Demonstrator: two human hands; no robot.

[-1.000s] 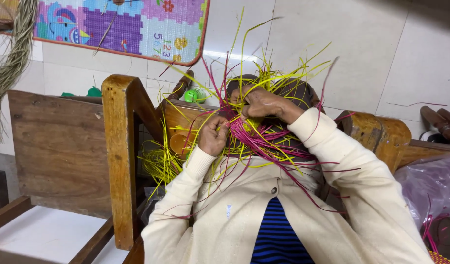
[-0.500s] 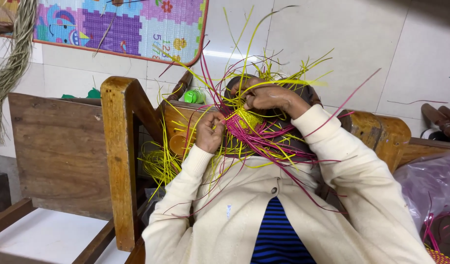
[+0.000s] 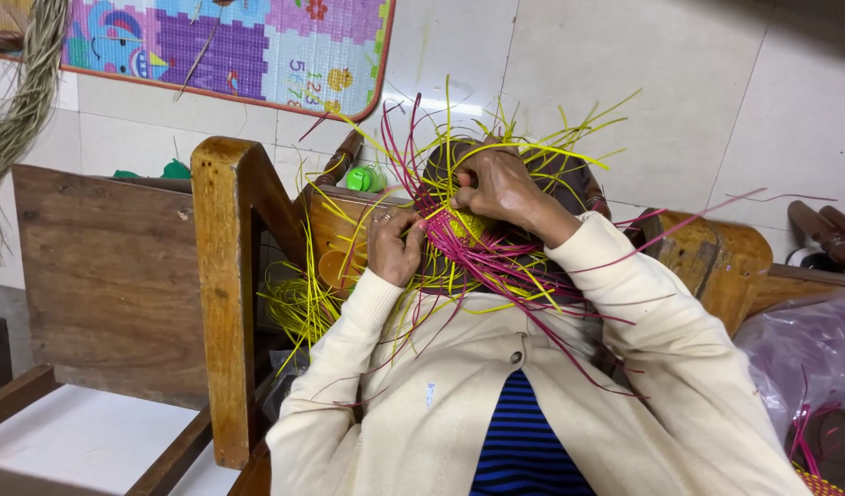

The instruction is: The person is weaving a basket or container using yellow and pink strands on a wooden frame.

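Note:
Both my hands work on a small woven piece made of yellow and magenta plastic strips, held up in front of my chest. My left hand grips its left edge, fingers closed around several strips. At the top, my right hand pinches strips between thumb and fingers. Loose strip ends fan out in all directions around both hands. My cream cardigan sleeves and a blue striped top fill the lower part of the view.
A wooden chair frame and a wooden board stand to the left. A bundle of yellow strips hangs beside the frame. A colourful play mat, dried grass, a green cap and a pink plastic bag lie around.
My right hand has shifted slightly left and up on the weave, and the loose strips have swung. A long magenta strip now sticks out to the right. My left hand keeps its grip.

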